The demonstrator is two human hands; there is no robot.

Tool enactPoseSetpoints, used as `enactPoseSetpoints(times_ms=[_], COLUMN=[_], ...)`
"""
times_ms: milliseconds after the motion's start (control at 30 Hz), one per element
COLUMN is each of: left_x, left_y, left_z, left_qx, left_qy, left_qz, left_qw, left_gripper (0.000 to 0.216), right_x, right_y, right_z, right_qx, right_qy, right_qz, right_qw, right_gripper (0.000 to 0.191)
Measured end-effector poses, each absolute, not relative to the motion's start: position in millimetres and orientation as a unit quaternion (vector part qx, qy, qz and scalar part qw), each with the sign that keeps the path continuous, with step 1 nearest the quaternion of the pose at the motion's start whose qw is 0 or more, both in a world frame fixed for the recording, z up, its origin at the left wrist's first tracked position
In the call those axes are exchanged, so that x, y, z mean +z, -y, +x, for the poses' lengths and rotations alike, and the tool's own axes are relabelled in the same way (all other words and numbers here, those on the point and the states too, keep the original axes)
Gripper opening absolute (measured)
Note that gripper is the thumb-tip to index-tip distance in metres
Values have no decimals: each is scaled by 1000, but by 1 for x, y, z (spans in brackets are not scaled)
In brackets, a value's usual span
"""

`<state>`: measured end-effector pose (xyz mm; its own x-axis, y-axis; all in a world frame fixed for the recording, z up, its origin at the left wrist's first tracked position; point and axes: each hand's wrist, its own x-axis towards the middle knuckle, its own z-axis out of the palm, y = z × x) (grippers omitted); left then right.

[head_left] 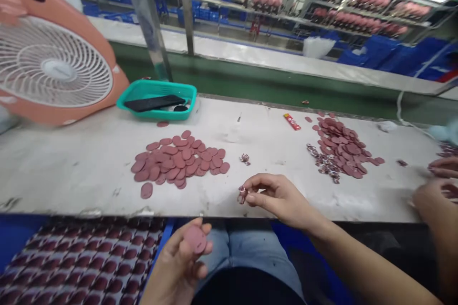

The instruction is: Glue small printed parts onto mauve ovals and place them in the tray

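The oval discs point(181, 159) are dusty rose — the basket point(157, 115) teal, the fan point(107, 64) salmon.

The white workbench point(89, 183) is scuffed and stained, most visibly along its front edge. Near the back edge at left sits a teal plastic basket point(156, 113), with one loose mauve oval pad point(162, 124) just in front of it. Left of centre lies a spread pile of mauve oval pads point(178, 162), with a single pad point(146, 190) just off its front. A small patterned piece point(245, 158) lies just right of that pile. Toward the back, a red packet point(292, 121) lies apart. Right of it lies a second pile of mauve pads point(339, 147), mixed along its left side with patterned pieces point(322, 164). A white scrap point(387, 126) lies near the back edge.
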<state>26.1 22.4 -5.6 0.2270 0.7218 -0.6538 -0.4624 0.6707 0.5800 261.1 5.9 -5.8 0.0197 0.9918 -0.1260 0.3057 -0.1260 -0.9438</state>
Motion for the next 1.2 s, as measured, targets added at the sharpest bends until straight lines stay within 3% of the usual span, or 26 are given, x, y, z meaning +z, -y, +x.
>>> enactPoseSetpoints(times_ms=[133, 300, 633, 933, 1200], left_x=[4, 3, -11, -5, -16], left_y=[-18, -15, -15, -12, -12], left_z=[32, 29, 21, 22, 18], left_qx=[354, 338, 325, 317, 310], left_qy=[-491, -445, -390, -428, -389], left_qz=[137, 156, 172, 156, 152], left_qw=[784, 814, 844, 832, 854], left_gripper=[49, 45, 33, 47, 40], right_x=[18, 27, 27, 31, 35], right_y=[1, 1, -3, -3, -4], right_z=[232, 215, 212, 210, 212], right_qx=[511, 433, 387, 359, 342], right_qy=[532, 609, 668, 703, 723], right_qz=[-526, -478, -460, -456, -448], right_qw=[422, 461, 439, 411, 401], right_gripper=[23, 11, 8, 6, 5])
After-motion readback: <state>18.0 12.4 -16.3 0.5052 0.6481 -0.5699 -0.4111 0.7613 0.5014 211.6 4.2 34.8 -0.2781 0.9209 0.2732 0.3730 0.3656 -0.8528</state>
